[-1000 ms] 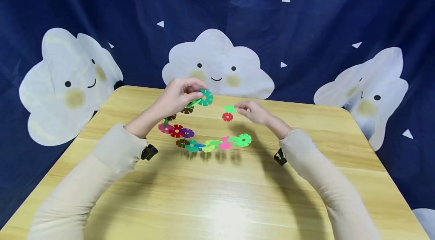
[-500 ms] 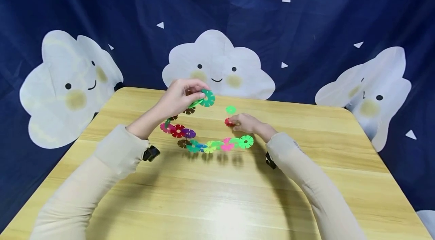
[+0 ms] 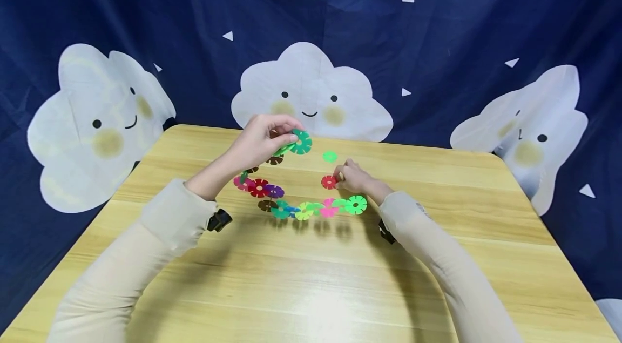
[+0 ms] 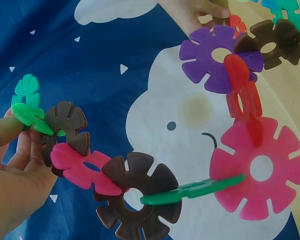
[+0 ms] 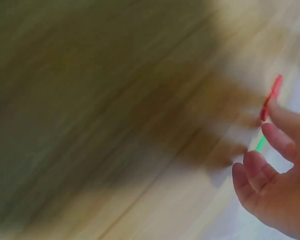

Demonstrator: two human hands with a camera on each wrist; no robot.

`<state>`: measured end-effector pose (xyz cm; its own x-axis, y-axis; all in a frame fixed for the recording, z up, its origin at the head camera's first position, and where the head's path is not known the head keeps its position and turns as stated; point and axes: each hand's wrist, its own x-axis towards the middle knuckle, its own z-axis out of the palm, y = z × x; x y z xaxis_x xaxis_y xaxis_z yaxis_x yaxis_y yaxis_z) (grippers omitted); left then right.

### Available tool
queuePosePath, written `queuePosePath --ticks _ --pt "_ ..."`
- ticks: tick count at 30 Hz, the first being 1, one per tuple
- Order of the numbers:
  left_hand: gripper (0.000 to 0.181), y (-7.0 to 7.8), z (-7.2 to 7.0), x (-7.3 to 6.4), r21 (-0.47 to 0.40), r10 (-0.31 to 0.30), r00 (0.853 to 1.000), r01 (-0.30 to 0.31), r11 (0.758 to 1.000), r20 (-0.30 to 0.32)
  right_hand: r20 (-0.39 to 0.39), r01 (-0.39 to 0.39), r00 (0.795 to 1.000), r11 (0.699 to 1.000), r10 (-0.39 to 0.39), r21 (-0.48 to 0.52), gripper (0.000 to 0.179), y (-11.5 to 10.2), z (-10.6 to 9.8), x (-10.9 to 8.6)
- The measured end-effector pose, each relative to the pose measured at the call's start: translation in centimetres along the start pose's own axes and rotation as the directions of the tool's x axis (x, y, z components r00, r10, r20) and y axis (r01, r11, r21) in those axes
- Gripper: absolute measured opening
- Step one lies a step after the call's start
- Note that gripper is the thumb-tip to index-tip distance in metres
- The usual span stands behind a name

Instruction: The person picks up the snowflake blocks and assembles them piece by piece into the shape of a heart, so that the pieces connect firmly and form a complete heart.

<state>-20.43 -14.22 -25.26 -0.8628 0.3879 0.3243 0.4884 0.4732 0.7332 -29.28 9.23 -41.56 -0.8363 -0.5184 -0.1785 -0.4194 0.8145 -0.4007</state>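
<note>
A curved chain of interlocked notched plastic flower discs (image 3: pixel 259 187) hangs from my left hand (image 3: pixel 259 140), which pinches its green end. The teal-green end disc (image 3: pixel 302 142) sticks out past the fingertips. In the left wrist view, brown discs (image 4: pixel 135 197), pink discs (image 4: pixel 262 167) and a purple disc (image 4: pixel 210 57) slot into one another at angles. My right hand (image 3: pixel 356 176) pinches a loose red flower disc (image 3: pixel 328 182) between thumb and forefinger; in the right wrist view the red disc (image 5: pixel 272 97) is seen nearly edge-on. The chain's far end is a bright green disc (image 3: pixel 356 204), just below the right hand.
A loose light green disc (image 3: pixel 329 156) lies on the wooden table (image 3: pixel 272 278) beyond the right hand. Behind the table hangs a dark blue curtain (image 3: pixel 311 2) with white clouds. The chain casts shadows on the wood.
My right hand has moved from beside the light green disc towards me, taken the red disc and shifted it slightly nearer. The left hand and chain have drifted slightly right.
</note>
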Motion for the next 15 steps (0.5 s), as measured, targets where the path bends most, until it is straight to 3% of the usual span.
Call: queuePosePath --ticks 4,9,15 --pt "0.015 -0.15 0.14 -0.03 -0.004 -0.002 1.000 0.002 1.000 0.006 0.024 -0.003 1.000 1.000 0.003 -0.001 0.039 -0.06 0.05 0.09" --pt "0.015 -0.17 0.27 -0.01 0.000 0.003 1.000 -0.003 1.000 0.007 0.016 -0.006 1.000 1.000 0.006 0.016 0.035 -0.35 0.33 0.50" --pt "0.014 -0.18 0.27 0.00 0.005 0.012 1.000 -0.012 1.000 0.007 -0.030 0.143 0.990 0.972 -0.140 0.185 0.018 -0.17 0.24 0.73"
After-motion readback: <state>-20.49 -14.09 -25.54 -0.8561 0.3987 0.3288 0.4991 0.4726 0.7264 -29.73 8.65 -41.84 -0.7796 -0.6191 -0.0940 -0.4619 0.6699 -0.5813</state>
